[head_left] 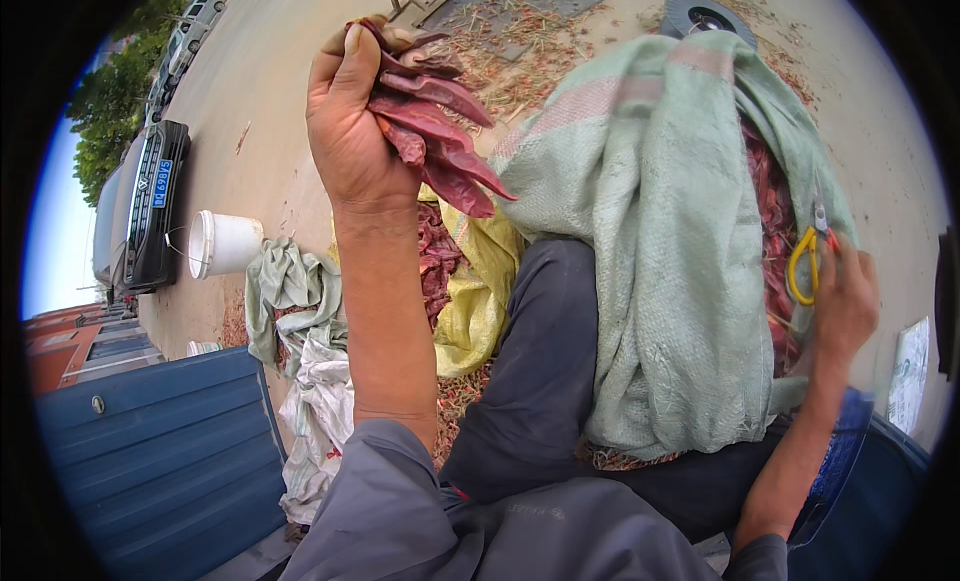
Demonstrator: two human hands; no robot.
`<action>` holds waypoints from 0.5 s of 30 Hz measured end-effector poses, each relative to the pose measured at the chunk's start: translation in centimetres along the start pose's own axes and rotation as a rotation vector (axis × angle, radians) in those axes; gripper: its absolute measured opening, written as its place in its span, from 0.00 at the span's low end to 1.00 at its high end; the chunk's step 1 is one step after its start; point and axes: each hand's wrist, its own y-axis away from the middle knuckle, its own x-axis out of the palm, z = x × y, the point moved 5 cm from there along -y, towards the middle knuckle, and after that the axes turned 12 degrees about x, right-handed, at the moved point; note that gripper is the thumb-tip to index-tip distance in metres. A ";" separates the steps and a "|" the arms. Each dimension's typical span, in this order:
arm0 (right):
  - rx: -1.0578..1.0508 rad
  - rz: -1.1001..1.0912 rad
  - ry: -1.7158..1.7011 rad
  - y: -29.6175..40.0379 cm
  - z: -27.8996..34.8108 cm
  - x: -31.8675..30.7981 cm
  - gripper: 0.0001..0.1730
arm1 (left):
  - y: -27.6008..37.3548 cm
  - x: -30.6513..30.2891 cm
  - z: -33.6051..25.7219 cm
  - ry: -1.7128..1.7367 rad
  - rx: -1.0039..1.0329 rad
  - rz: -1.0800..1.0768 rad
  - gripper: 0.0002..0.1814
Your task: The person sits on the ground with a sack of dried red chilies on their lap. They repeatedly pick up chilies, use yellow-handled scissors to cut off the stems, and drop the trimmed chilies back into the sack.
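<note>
My left hand (360, 130) is raised and closed around a bunch of dried red chili peppers (431, 127), whose tips point to the right. At the right, my right hand (846, 299) grips a pair of scissors (802, 266) with yellow handles, blades pointing away from me. The scissors are over the opening of a pale green woven sack (675, 243). Inside that opening lie more dried red chilies (776, 258). A yellow woven sack (480, 303), partly behind my left forearm, also holds dark red chilies (435, 254).
Left of my forearm stand a white bucket (225, 243), a crumpled green sack (289, 288) and a white sack (319, 423). A blue metal panel (157, 446) is at lower left. Beyond are a parked car (139, 206), a wheel (705, 18) and scattered stalks (525, 63) on the ground.
</note>
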 end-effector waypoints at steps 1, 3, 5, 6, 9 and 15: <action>-0.036 -0.033 -0.078 0.1 0.1 -0.3 0.12 | 0.8 -4.3 -0.4 -0.200 -0.037 -0.048 0.05; -0.158 0.092 -0.183 1.0 1.5 0.5 0.08 | 4.1 -12.3 0.3 -0.519 -0.131 -0.157 0.05; -0.238 0.289 -0.159 2.7 3.1 2.7 0.09 | 8.3 -20.7 0.0 -0.822 -0.236 -0.254 0.06; -0.283 0.335 -0.120 3.6 3.5 4.1 0.10 | 10.2 -25.2 -0.3 -0.936 -0.249 -0.277 0.06; -0.232 0.389 -0.153 3.4 3.3 4.4 0.12 | 13.8 -29.1 0.8 -1.560 -0.424 -0.024 0.27; -0.109 0.745 -0.020 3.1 5.0 4.9 0.24 | 11.8 -22.6 2.5 -1.404 -0.362 -0.005 0.23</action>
